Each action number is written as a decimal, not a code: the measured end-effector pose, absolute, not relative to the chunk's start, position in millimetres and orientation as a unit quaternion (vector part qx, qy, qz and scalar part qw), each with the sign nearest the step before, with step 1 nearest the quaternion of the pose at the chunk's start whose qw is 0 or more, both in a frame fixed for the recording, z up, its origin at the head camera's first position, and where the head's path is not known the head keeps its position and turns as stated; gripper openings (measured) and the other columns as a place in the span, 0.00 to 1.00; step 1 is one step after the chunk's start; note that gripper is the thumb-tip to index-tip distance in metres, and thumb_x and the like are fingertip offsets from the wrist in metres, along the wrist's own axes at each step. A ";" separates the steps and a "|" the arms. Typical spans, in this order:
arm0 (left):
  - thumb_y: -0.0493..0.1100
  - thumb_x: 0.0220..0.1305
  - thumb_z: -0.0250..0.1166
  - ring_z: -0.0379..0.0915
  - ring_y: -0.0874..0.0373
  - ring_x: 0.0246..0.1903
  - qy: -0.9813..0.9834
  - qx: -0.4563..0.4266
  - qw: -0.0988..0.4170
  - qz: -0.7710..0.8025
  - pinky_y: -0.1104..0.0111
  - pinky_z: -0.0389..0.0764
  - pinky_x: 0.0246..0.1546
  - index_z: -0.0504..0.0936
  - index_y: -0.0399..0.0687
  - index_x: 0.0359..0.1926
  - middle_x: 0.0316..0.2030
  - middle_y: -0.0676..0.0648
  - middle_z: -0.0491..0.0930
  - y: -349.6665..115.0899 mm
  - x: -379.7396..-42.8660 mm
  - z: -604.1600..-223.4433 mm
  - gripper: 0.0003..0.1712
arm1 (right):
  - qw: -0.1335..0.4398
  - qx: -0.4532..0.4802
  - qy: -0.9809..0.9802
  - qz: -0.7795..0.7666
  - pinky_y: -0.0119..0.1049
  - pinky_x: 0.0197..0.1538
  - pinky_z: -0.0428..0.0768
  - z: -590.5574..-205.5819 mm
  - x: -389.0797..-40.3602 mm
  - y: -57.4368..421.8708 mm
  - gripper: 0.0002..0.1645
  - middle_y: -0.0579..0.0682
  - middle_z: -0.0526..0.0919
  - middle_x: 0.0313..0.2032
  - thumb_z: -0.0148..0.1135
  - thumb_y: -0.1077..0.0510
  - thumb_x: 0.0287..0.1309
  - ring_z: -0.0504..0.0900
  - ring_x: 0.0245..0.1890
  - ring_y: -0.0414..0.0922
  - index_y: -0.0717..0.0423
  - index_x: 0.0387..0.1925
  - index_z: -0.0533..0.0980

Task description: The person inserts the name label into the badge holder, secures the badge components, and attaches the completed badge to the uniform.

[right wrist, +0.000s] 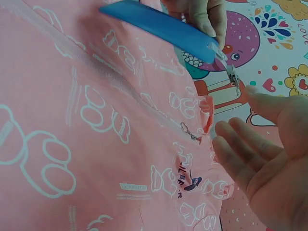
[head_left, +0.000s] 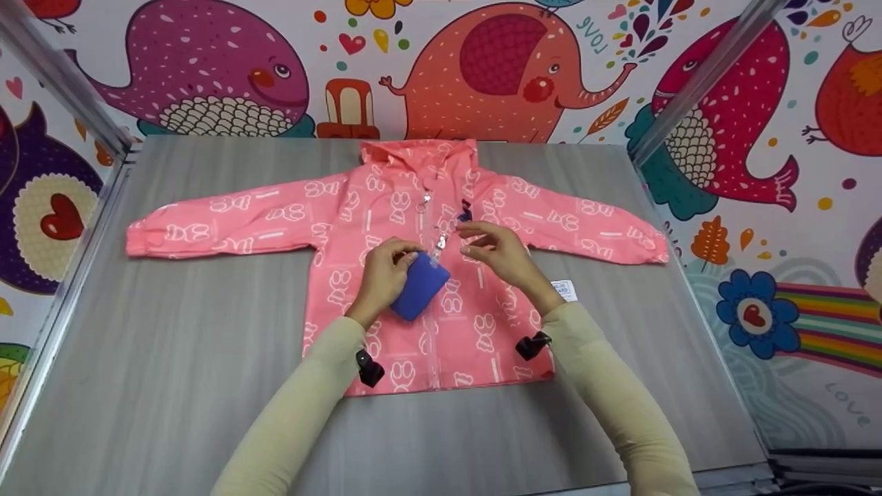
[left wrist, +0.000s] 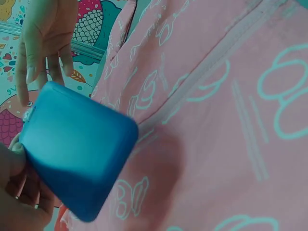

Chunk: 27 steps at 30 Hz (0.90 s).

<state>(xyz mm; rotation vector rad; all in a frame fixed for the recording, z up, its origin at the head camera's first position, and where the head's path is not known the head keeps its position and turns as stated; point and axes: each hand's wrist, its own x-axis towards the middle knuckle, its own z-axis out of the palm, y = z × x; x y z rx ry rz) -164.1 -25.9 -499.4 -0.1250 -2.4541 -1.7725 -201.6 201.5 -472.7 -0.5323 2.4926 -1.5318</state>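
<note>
A pink child's hooded jacket (head_left: 475,303) with white printed figures lies spread flat, front up, its zipper running down the middle. Above its chest, my left hand (head_left: 386,275) pinches a blue badge holder (head_left: 420,286) by its edge, tilted. A clear strap with a metal clip (head_left: 441,241) extends from the holder's upper end. Beside this clip is my right hand (head_left: 499,255), its fingers loosely extended. In the right wrist view the right thumb (right wrist: 264,103) comes close to the clip; whether they touch I cannot tell. The zipper pull (right wrist: 187,132) with its ring shows near the collar.
Under the jacket is a grey wood-grain table (head_left: 179,344). Walls with cartoon animals (head_left: 510,69) stand behind and at the sides, with metal posts (head_left: 703,83) at the corners. A white tag (head_left: 565,289) pokes out near the right wrist.
</note>
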 end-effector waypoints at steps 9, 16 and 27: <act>0.29 0.66 0.59 0.77 0.54 0.38 -0.807 -0.058 0.045 -0.586 0.71 0.74 0.42 0.88 0.42 0.41 0.38 0.43 0.84 -27.8 -167.0 -499.7 0.12 | 0.149 -0.222 0.815 -0.514 0.46 0.55 0.83 -471.5 -213.5 188.1 0.25 0.63 0.80 0.58 0.64 0.68 0.60 0.84 0.52 0.59 0.59 0.60 0.77; 0.29 0.66 0.58 0.76 0.55 0.37 -0.802 -0.077 0.035 -0.592 0.72 0.73 0.41 0.87 0.41 0.41 0.37 0.42 0.83 -28.1 -168.4 -500.5 0.12 | 0.140 -0.242 0.829 -0.484 0.50 0.55 0.82 -480.8 -214.9 189.6 0.19 0.58 0.84 0.50 0.70 0.63 0.56 0.85 0.48 0.53 0.54 0.51 0.82; 0.29 0.67 0.57 0.77 0.55 0.41 -0.786 -0.073 0.012 -0.613 0.71 0.74 0.46 0.86 0.40 0.42 0.42 0.41 0.84 -29.2 -170.3 -500.5 0.11 | 0.147 -0.201 0.809 -0.532 0.29 0.44 0.85 -460.6 -201.3 186.6 0.13 0.69 0.85 0.41 0.67 0.71 0.54 0.86 0.36 0.41 0.74 0.42 0.81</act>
